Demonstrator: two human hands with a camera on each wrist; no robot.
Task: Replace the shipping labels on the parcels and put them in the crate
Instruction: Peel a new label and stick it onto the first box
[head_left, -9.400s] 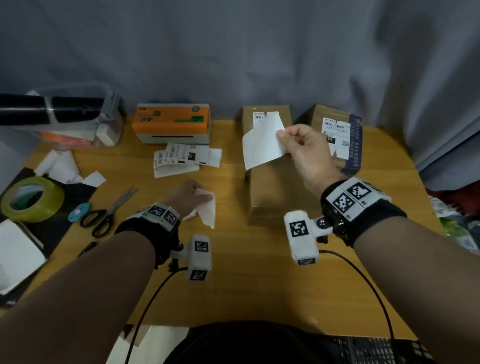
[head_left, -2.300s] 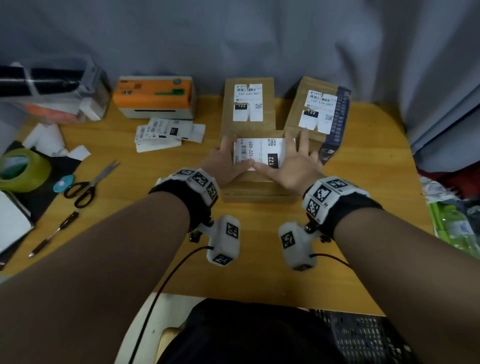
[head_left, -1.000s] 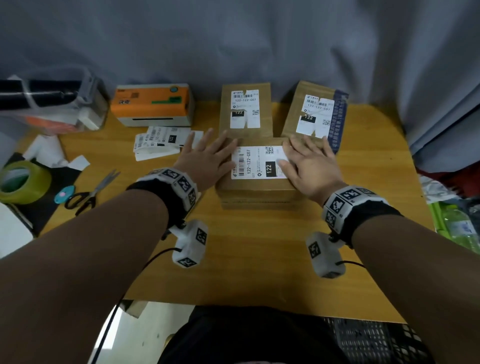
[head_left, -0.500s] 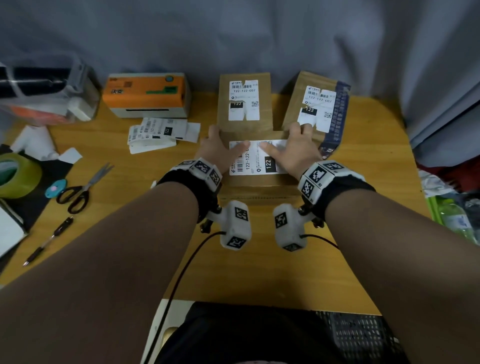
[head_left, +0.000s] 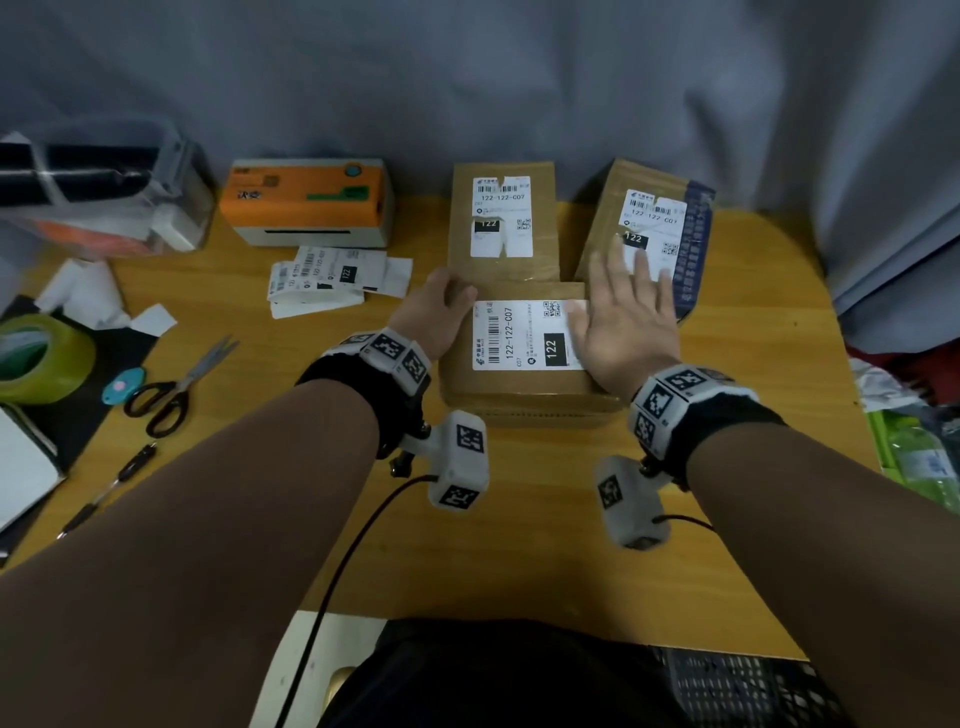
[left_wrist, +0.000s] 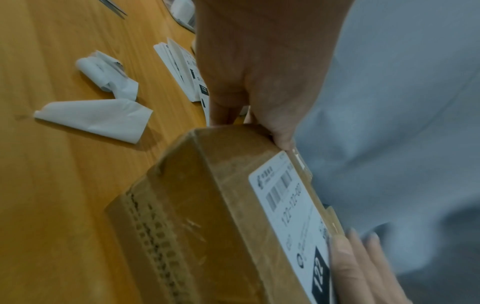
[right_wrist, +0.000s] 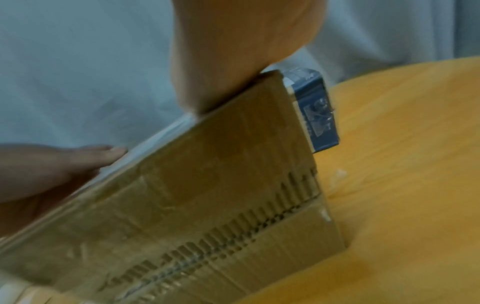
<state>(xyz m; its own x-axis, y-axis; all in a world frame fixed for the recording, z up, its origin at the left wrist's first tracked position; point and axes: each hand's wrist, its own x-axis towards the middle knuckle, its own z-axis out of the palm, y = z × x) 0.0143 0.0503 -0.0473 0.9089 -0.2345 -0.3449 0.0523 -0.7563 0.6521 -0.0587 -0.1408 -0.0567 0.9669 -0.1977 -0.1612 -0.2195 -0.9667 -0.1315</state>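
The near brown parcel (head_left: 524, 387) lies mid-table with a fresh white label (head_left: 519, 338) reading 122-122-C07 on top. My left hand (head_left: 441, 309) grips its far left corner, thumb on top and fingers down the side, as the left wrist view shows on the parcel (left_wrist: 202, 216). My right hand (head_left: 623, 317) lies flat with spread fingers on the label's right end and the parcel's right side (right_wrist: 194, 205). Two more parcels with torn old labels stand behind, one in the middle (head_left: 503, 270) and one with blue tape (head_left: 693, 244). A black crate (head_left: 743, 686) shows below the table's front edge.
An orange label printer (head_left: 306, 200) and a stack of printed labels (head_left: 332, 275) sit at the back left. Peeled backing paper (left_wrist: 98, 119), scissors (head_left: 171, 387), a green tape roll (head_left: 36, 358) and a pen (head_left: 109, 488) lie on the left. Grey curtain hangs behind.
Both hands were pressing on the label together. Now my left hand has moved to the parcel's far left corner, and my right hand has slid right and spread flat.
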